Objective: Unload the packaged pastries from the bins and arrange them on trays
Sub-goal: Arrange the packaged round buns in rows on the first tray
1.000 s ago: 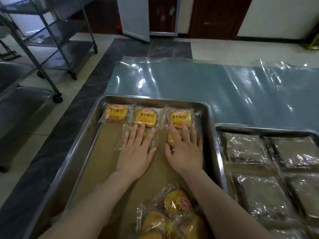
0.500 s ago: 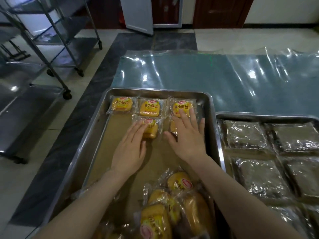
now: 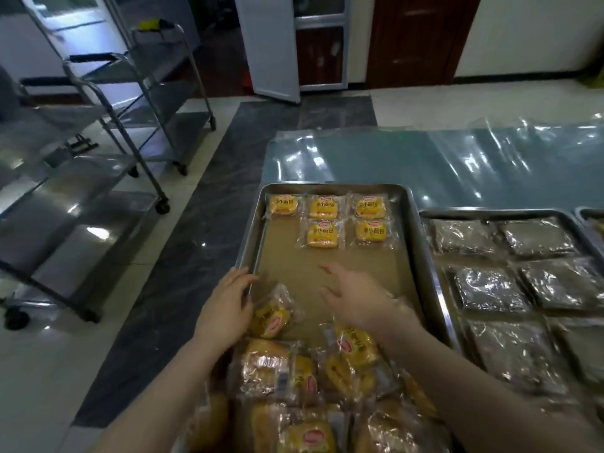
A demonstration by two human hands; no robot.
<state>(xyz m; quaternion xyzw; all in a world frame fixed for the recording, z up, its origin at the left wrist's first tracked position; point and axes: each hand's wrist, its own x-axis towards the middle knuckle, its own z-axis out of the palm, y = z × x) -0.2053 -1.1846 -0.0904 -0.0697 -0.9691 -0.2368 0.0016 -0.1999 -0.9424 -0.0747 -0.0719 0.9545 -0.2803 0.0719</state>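
Note:
A steel tray [image 3: 251, 253] lined with brown paper holds several yellow packaged pastries [image 3: 322, 235] laid flat in two rows at its far end. More packaged pastries lie in a loose pile [image 3: 313, 380] at the near end. My left hand [image 3: 225, 305] is at the tray's left rim, fingers extended, its thumb side against a tilted pastry packet [image 3: 273, 317]; I see no grip on it. My right hand [image 3: 354, 297] hovers over the bare paper in the middle of the tray, fingers spread and holding nothing.
To the right, a second steel tray [image 3: 431, 214] is filled with dark pastries in shiny wrappers [image 3: 490, 289]. Clear plastic sheeting [image 3: 425, 165] covers the table beyond. Wheeled steel racks [image 3: 137, 152] stand on the floor to the left.
Both hands have pulled back from the arranged rows toward the near end. The left hand went to the left rim beside a packet and the right lifted open. My head tilted up.

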